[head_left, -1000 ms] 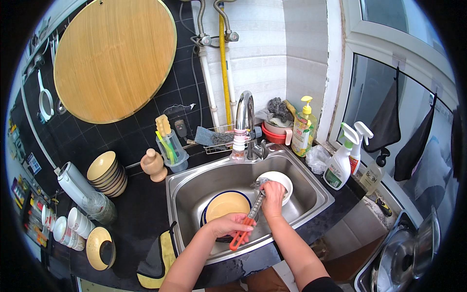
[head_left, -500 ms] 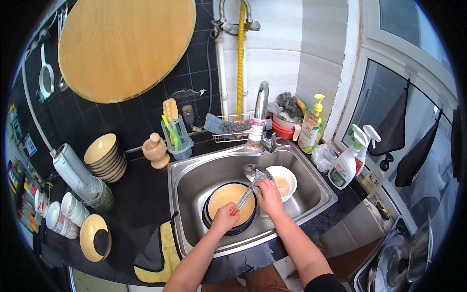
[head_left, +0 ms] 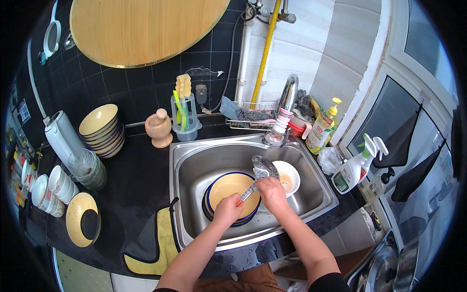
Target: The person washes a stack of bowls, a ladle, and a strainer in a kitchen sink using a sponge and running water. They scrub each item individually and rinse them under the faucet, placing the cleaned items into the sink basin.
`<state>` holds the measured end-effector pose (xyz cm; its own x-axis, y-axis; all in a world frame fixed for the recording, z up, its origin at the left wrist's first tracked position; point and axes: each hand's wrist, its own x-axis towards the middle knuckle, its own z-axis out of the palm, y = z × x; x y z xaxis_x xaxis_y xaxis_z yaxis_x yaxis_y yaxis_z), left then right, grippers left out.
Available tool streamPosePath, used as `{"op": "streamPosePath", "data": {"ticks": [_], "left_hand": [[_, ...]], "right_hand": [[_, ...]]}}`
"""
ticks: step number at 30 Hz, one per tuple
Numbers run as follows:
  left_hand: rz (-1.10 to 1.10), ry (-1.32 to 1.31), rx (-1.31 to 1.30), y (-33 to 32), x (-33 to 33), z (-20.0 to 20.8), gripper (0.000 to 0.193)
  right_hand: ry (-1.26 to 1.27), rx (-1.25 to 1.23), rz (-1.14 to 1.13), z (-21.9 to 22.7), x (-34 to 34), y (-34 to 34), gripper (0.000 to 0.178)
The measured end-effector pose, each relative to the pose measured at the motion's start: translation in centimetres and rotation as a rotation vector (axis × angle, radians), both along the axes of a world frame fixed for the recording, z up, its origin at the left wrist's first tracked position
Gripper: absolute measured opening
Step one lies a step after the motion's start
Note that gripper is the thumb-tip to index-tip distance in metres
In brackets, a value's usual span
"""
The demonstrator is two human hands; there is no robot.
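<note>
My left hand [head_left: 228, 210] is closed around the end of a long-handled metal ladle [head_left: 264, 167] above the sink [head_left: 194, 165]. My right hand [head_left: 272, 194] pinches the ladle near where its handle meets the shiny head; whether a thin cloth sits under these fingers I cannot tell. The head points away from me, tilted toward the far side. Below my hands lies a stack of cream bowls with dark blue rims [head_left: 226, 187]. A white bowl [head_left: 287, 177] holding cloudy liquid stands to the right of the ladle's head, inside the sink.
Behind the sink rises the faucet [head_left: 288, 100], beside a wire rack [head_left: 248, 124]. Soap [head_left: 323, 126] and spray bottles [head_left: 352, 170] stand right. A yellow-and-grey cloth [head_left: 165, 238] hangs over the front left edge. Bowls [head_left: 101, 131] and cups [head_left: 63, 184] crowd the left counter.
My view has shifted, so the surroundings sit differently. The ladle's head has turned and shows more of its shiny surface; the greyish translucent material by my right fingers is harder to see. Both hands keep hold.
</note>
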<state>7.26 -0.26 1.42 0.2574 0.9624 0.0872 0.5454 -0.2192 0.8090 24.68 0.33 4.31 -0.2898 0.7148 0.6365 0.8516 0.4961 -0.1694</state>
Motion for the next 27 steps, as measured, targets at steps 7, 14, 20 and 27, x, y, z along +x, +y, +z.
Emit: {"op": "streamPosePath", "data": {"ticks": [7,14,20,27], "left_hand": [[0.020,-0.047,0.003,0.2,-0.4,-0.3,0.009],[0.023,-0.112,-0.001,0.1,-0.2,-0.3,0.008],[0.032,-0.091,-0.044,0.0,-0.5,0.4,0.007],[0.020,-0.168,-0.009,0.0,-0.6,-0.6,0.008]], "right_hand": [[-0.096,-0.064,0.243,0.4,-1.9,-1.3,0.020],[-0.076,-0.059,0.186,0.3,-2.1,-1.1,0.019],[-0.116,-0.054,0.131,1.3,-1.8,-0.9,0.019],[-0.137,-0.044,0.242,0.9,-3.6,-2.4,0.019]]}}
